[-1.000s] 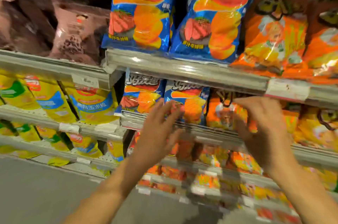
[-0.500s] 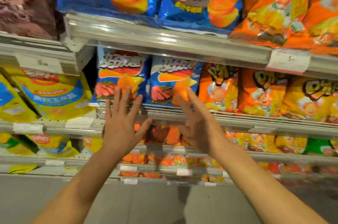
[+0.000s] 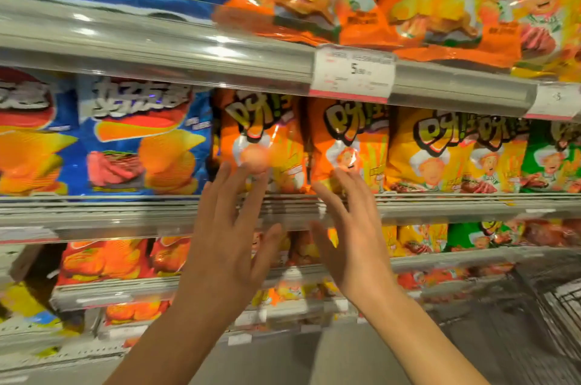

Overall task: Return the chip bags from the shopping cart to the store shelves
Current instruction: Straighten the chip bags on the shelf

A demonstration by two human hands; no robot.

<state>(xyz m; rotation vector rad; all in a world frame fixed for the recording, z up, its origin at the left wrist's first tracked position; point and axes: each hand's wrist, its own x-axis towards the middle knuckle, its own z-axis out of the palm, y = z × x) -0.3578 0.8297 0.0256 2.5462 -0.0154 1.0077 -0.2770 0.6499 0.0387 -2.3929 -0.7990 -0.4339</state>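
Now both hands are held up, spread and empty.
No bag is held; one must be fetched from the cart (image 3: 547, 306) beside the right hand (image 3: 355, 237), past the left hand (image 3: 226, 246).

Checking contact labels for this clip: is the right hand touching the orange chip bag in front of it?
Cannot tell. In the head view the right hand, its fingers straight, overlaps the lower edge of the orange chip bag, but motion blur and a single view hide any gap.
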